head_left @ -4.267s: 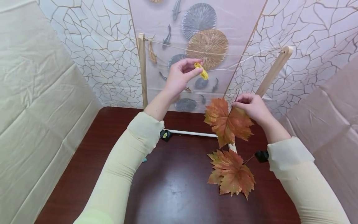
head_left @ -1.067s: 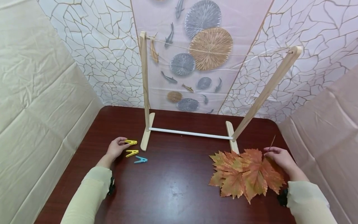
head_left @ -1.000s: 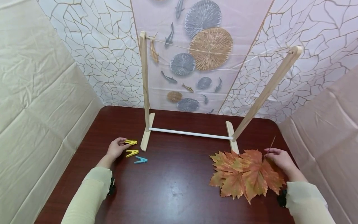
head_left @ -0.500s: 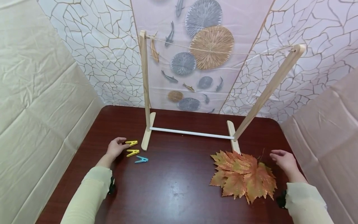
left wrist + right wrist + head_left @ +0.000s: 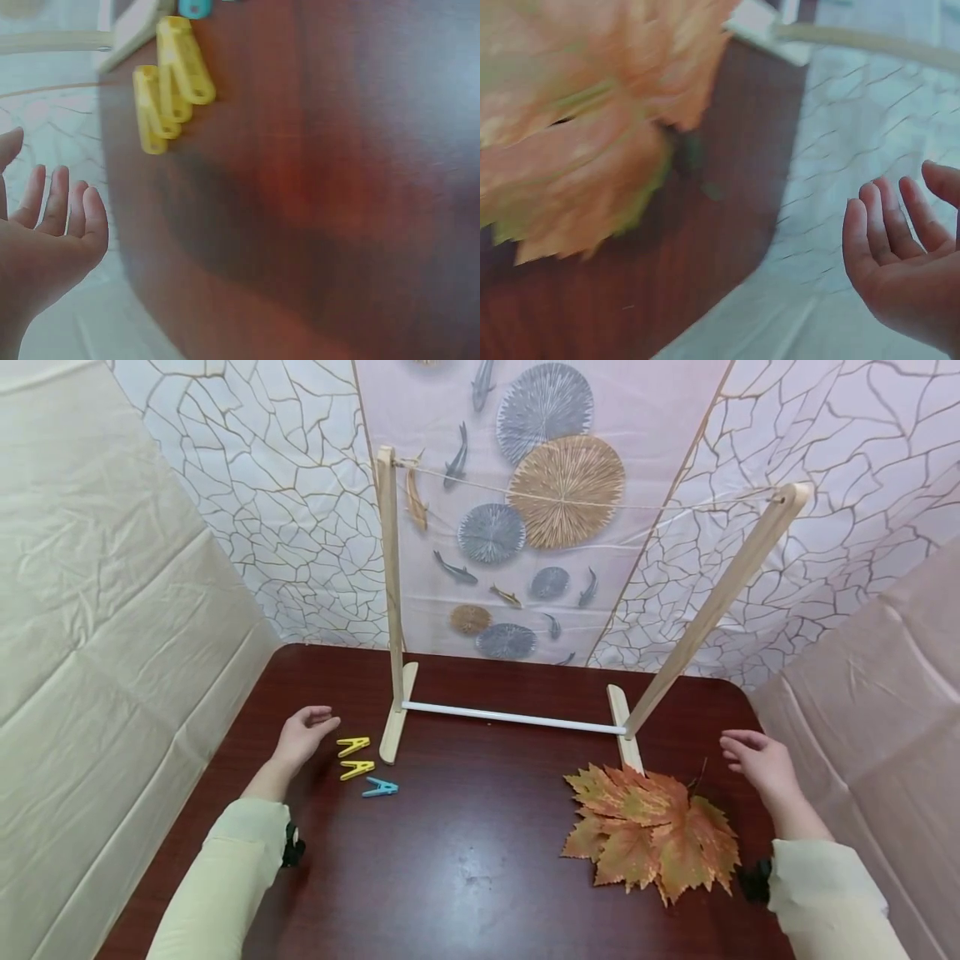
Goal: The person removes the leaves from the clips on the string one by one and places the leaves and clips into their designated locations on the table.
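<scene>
My left hand (image 5: 302,737) hovers at the left of the table with loosely bent fingers and nothing in it. Just right of it lie two yellow clothespins, the upper one (image 5: 353,746) and the lower one (image 5: 357,769), with a blue clothespin (image 5: 380,787) below them. The left wrist view shows the left hand (image 5: 56,232) apart from the yellow clothespins (image 5: 186,64). My right hand (image 5: 761,764), also holding nothing, is raised beside a pile of orange artificial maple leaves (image 5: 652,831). In the right wrist view its fingers (image 5: 877,221) stand away from the leaves (image 5: 577,127).
A wooden frame with a left post (image 5: 390,577) and a right post (image 5: 712,614) stands at the back of the dark red table (image 5: 465,860). A thin string (image 5: 480,485) spans the tops, and a white rod (image 5: 513,718) joins the feet. Patterned cloth walls surround the table.
The right hand has put its leaf on the pile and drawn back. The left hand has let go of the upper yellow clothespin on the table and lifted slightly away to the left.
</scene>
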Demonstrator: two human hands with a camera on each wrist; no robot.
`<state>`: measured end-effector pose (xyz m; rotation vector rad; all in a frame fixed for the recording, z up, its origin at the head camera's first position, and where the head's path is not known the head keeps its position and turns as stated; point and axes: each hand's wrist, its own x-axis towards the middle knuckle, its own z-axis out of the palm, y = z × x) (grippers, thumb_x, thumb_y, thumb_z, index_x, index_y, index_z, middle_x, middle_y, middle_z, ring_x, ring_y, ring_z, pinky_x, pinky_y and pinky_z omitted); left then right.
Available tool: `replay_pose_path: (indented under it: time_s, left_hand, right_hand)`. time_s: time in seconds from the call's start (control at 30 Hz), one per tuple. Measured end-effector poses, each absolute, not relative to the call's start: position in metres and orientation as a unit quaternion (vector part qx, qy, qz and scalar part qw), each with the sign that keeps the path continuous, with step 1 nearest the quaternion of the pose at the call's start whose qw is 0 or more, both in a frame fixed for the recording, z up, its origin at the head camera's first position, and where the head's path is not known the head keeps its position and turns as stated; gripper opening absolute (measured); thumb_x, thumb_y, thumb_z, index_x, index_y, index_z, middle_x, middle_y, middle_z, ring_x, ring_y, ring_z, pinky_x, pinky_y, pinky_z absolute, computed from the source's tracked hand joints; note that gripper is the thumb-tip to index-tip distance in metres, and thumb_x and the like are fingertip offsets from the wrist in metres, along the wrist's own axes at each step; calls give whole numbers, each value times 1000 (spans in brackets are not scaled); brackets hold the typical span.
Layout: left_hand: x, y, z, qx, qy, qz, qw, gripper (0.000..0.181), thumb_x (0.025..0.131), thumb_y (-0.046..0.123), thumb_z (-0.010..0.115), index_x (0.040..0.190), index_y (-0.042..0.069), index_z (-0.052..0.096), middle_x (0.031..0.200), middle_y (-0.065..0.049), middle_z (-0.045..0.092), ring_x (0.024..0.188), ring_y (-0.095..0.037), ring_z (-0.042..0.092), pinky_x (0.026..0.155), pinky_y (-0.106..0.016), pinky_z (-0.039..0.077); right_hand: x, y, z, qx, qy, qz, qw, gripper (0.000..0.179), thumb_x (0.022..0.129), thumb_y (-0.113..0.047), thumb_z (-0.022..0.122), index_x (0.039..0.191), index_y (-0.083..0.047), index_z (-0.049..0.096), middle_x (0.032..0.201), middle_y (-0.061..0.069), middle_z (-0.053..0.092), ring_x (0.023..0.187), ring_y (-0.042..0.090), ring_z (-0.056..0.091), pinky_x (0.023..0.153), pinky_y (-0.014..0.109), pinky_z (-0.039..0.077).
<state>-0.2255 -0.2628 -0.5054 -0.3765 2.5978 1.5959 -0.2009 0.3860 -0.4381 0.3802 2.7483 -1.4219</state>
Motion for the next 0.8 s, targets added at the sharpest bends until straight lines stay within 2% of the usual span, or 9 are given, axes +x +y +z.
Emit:
replay_pose_path:
  time_s: [0.13, 0.33, 0.4, 0.53, 0.63, 0.8]
  left_hand:
    - [-229, -258, -487, -93, 854, 512, 25, 54, 95, 32, 53, 134, -2, 42, 134, -24, 47, 126, -36, 45, 104, -48, 37]
    - [-234, -244, -460, -40, 867, 497, -1, 49, 96, 34, 50, 131, 0, 46, 132, -23, 49, 124, -36, 45, 104, -50, 36]
    - [-235, -238, -451, -21, 872, 490, -2, 49, 97, 36, 48, 130, 1, 47, 132, -23, 49, 124, -36, 45, 104, -51, 35]
    - [-235, -223, -432, 15, 876, 482, 11, 47, 97, 37, 47, 130, 3, 48, 130, -21, 51, 121, -35, 47, 101, -51, 37]
    - [-235, -210, -420, 45, 880, 473, 20, 45, 96, 37, 48, 128, 5, 49, 128, -18, 54, 117, -32, 49, 96, -48, 40]
    - [-234, -188, -398, 91, 881, 464, 22, 44, 96, 35, 50, 128, 5, 50, 127, -16, 55, 116, -32, 52, 96, -47, 43]
  right_hand:
    - [-206, 371, -417, 106, 877, -469, -13, 21, 94, -34, 52, 103, -16, 59, 74, -34, 50, 68, -14, 54, 62, 13, 51]
    - [-212, 343, -387, 77, 873, -481, -42, 12, 94, -31, 52, 99, -22, 58, 74, -33, 53, 68, -14, 54, 62, 11, 50]
    - [-214, 332, -377, 68, 869, -488, -49, 5, 94, -30, 53, 94, -27, 57, 74, -32, 54, 68, -14, 55, 62, 10, 50]
    - [-215, 311, -363, 51, 864, -497, -61, 4, 94, -30, 54, 91, -30, 56, 76, -31, 56, 70, -14, 55, 63, 10, 50]
    - [-215, 297, -354, 38, 864, -497, -68, 4, 93, -30, 55, 93, -27, 58, 78, -30, 56, 72, -13, 55, 63, 10, 49]
    - [-213, 274, -338, 20, 878, -471, -79, 36, 94, -33, 55, 111, -2, 60, 81, -28, 53, 75, -13, 52, 64, 8, 48]
